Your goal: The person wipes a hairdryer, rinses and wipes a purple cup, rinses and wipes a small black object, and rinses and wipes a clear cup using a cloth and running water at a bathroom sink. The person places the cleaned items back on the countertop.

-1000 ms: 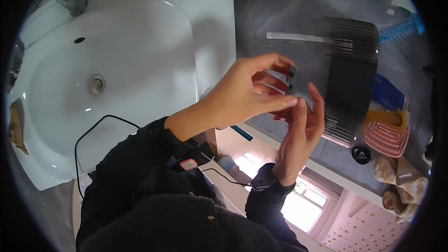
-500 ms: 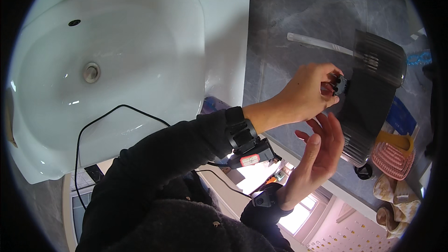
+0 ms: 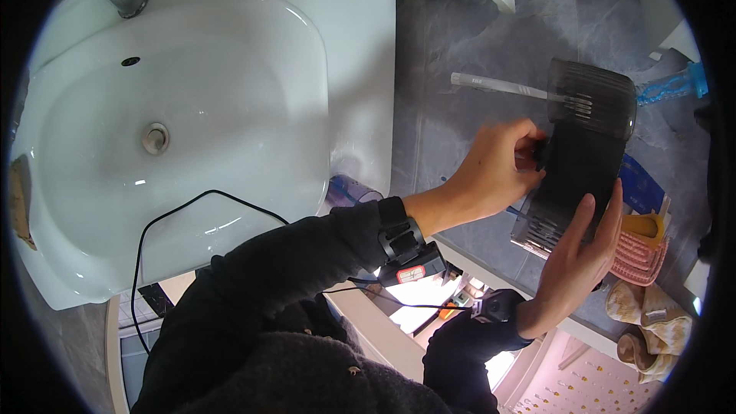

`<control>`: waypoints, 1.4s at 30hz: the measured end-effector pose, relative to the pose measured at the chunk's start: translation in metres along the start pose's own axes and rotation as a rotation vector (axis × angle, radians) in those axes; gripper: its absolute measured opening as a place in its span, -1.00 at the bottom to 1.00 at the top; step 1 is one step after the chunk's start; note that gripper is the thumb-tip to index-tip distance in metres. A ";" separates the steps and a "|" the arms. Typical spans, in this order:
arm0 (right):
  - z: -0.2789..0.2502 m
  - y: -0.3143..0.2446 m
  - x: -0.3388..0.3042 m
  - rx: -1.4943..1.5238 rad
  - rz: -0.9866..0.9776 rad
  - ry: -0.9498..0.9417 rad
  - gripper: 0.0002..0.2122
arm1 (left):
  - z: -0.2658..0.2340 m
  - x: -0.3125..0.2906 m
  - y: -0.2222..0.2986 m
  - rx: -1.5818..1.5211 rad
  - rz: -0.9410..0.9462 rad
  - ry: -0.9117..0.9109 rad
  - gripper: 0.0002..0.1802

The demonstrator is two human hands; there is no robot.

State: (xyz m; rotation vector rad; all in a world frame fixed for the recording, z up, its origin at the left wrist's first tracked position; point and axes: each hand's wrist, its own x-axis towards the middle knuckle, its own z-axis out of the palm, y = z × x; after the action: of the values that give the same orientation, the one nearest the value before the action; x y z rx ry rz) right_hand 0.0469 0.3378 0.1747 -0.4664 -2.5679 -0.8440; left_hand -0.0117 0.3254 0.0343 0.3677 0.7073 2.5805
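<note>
A black box [image 3: 584, 165] with a smooth, flat middle and ribbed, see-through smoky ends is against grey marbled tiles [image 3: 475, 34]. The left hand [image 3: 494, 161] is at its left edge, fingers curled narrowly around a small dark piece [image 3: 540, 155], mostly hidden. The right hand [image 3: 576, 268] touches the box's lower right part, thumb on the flat face and fingers apart along the edge; whether they grip it, I cannot tell. A whitish stick [image 3: 502, 87], bearing tiny print, meets the upper smoky end. Below right is a pink ridged plastic piece [image 3: 640, 255]. A red-edged label [image 3: 412, 274] marks the black device [image 3: 431, 257] near the left wrist.
</note>
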 end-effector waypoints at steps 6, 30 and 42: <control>0.006 0.002 0.009 -0.087 0.041 -0.042 -0.67 | -0.002 0.010 0.008 -0.153 -0.286 -0.101 -0.54; 0.003 0.010 0.008 0.073 0.093 -0.010 -0.80 | 0.014 0.021 0.024 0.041 -0.386 -0.058 -0.62; 0.007 0.011 0.005 0.099 0.099 -0.012 -0.75 | 0.021 0.017 0.014 0.125 -0.400 -0.024 -0.56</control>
State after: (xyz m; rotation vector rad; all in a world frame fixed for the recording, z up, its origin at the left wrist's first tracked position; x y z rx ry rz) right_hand 0.0450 0.3514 0.1773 -0.5652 -2.5598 -0.6781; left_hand -0.0239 0.3318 0.0611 0.2633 0.8413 2.1592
